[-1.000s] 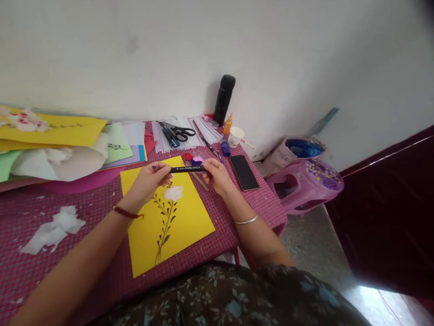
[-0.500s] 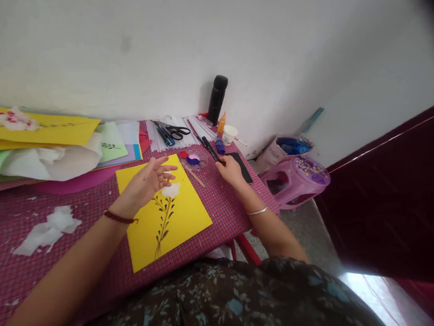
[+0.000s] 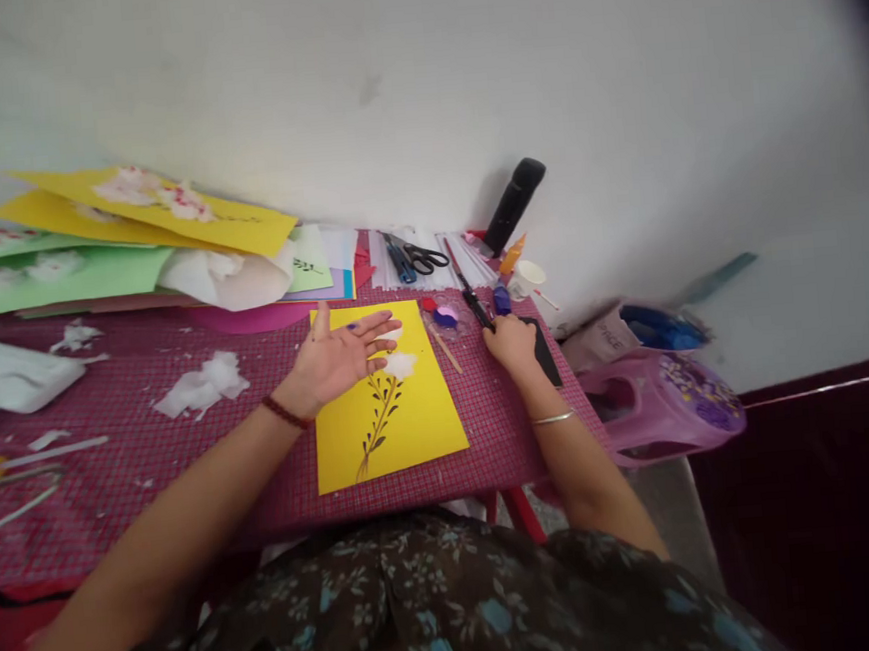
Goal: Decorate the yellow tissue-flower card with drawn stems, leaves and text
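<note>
My left hand is palm up with its fingers spread, above the upper left part of a yellow sheet. On that sheet are a painted stem with dark leaves and a white tissue flower; another white piece is partly hidden behind my fingers. My right hand has its fingers closed at the lower end of a black marker, beside a black pad. A clear palette with red and purple paint and a wooden stick lie between the sheet and my right hand.
Scissors, a cutter, a black bottle, an orange tube and a white cup stand or lie along the wall. Stacked papers and torn tissue are left. A pink stool is right.
The view has swung left, showing more of the table's left side. My left palm has turned further upward with its fingers spread. My right hand remains at the marker.
</note>
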The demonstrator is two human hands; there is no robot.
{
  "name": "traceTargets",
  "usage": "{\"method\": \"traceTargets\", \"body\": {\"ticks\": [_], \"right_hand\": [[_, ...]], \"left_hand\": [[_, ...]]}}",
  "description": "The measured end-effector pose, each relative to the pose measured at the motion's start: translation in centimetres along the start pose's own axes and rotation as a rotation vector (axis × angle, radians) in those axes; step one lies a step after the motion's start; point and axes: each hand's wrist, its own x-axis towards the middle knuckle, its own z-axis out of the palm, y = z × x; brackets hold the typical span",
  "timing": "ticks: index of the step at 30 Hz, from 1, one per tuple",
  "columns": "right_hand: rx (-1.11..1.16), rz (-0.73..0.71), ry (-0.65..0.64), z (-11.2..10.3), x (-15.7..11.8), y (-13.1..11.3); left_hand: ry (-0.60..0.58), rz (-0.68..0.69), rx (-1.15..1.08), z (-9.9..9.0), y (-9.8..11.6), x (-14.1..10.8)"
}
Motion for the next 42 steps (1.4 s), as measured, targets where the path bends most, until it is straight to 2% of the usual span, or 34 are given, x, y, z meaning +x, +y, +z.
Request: {"method": "traceTargets", "body": {"ticks": [2, 5, 7, 10, 12, 13, 14, 16, 18, 23, 27, 29, 32, 36, 42], "right_hand": [[-0.007, -0.002, 0.012, 0.0, -0.1, 0.2], [0.064, -0.045, 0.140, 0.0, -0.7, 0.4], [0.166, -0.120, 0.253, -0.1, -1.4, 0.2], [0.340, -0.263, 0.310, -0.7, -2.9, -0.9], [0.448, -0.364, 0.316, -1.2, -3.9, -2.2], [0.494, -0.404, 0.319, -1.5, -4.3, -3.0], [0.536, -0.439, 0.321, -1.8, -4.7, -3.9], [0.601, -0.494, 0.321, -2.2, -5.2, -5.6], [0.646, -0.545, 0.309, -2.3, -5.5, -7.2], [0.685, -0.651, 0.256, -2.0, -6.3, -9.7], [0.697, -0.691, 0.255, -1.6, -6.7, -10.4], [0.711, -0.689, 0.246, -1.4, -6.7, -10.6], [0.738, -0.672, 0.229, -0.9, -6.7, -10.7], [0.746, -0.647, 0.188, -0.2, -6.8, -10.9], [0.746, -0.632, 0.105, 0.0, -7.2, -11.4]], "left_hand": [[-0.012, 0.041, 0.111, -0.4, 0.0, -0.4], [-0.005, 0.101, 0.606, -1.3, -0.4, -2.5], [0.042, 0.102, 0.930, -2.0, -0.8, -4.9], [0.109, 0.093, 1.119, -3.3, -1.2, -9.4], [0.158, 0.114, 1.291, -4.4, -0.8, -12.2], [0.229, 0.142, 1.377, -5.1, -0.2, -13.3], [0.350, 0.189, 1.461, -5.9, 0.5, -14.2], [0.651, 0.277, 1.648, -7.4, 2.2, -15.5], [0.816, 0.293, 1.794, -8.6, 3.9, -16.3], [0.943, 0.320, 1.798, -10.2, 6.0, -16.4], [0.895, 0.310, 1.821, -11.7, 6.8, -15.9], [0.860, 0.257, 1.871, -12.6, 7.4, -16.1], [0.881, 0.172, 1.882, -14.0, 8.1, -17.0], [0.930, 0.130, 1.836, -14.9, 8.1, -18.2], [0.933, 0.142, 1.756, -15.1, 7.0, -17.9]]}}
